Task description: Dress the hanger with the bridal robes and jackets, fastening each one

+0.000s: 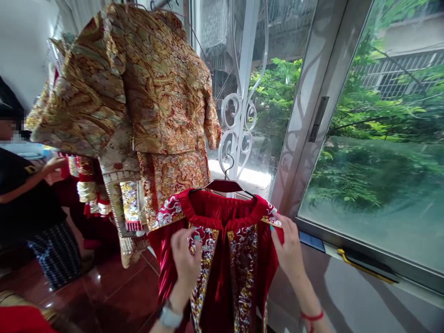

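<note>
A red velvet jacket (222, 259) with silver and gold embroidery hangs in front of me on a hanger (224, 186) with a wire hook. My left hand (185, 254) is before the embroidered front panel, fingers curled and thumb apart. Motion blurs it, so I cannot tell whether it pinches cloth. At the jacket's shoulder on the right, my right hand (287, 243) touches the embroidered edge with its fingertips. Its thumb and fingers are stretched and apart, with no cloth visibly gripped.
Gold brocade garments (166, 92) hang on a rack behind the jacket. A person in dark clothes (27, 199) is at the left, an arm reaching toward red garments. Sliding windows (374, 175) fill the right. On the sill lies a black and yellow object (369, 266).
</note>
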A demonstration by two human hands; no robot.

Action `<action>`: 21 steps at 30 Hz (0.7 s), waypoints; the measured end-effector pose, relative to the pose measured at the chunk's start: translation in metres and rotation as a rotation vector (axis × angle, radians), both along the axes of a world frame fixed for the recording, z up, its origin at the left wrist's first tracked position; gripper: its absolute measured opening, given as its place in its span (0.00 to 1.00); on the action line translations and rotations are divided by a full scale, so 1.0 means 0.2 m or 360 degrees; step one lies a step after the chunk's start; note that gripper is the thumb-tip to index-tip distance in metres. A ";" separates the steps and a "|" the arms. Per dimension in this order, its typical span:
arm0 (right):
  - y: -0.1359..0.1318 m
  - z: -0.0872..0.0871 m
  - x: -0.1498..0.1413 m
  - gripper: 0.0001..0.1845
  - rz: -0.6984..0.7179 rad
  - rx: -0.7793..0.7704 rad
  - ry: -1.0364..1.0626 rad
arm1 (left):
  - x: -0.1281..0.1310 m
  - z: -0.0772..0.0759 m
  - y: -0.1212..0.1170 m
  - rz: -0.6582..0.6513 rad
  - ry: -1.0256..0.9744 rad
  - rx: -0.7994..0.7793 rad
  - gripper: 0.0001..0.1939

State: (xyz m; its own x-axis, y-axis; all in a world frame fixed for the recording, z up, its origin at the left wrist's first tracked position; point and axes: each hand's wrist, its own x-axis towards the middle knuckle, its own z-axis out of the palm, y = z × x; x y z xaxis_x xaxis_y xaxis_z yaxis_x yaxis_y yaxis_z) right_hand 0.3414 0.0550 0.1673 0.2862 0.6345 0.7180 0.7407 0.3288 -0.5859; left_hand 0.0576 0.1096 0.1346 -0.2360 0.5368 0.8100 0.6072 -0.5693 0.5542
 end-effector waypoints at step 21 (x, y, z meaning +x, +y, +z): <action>-0.06 -0.24 -0.69 0.27 0.1441 -0.0854 0.1742 | 0.27 -0.14 -0.57 -0.1419 -0.1209 -0.1698 0.36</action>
State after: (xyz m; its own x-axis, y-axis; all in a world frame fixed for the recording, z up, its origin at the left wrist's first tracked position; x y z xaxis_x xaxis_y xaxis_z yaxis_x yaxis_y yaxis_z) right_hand 0.2034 0.0432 0.1184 -0.1086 0.9928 0.0507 -0.4537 -0.0041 -0.8911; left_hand 0.1107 -0.0034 0.1058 0.2955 0.9402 -0.1692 -0.2886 0.2567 0.9224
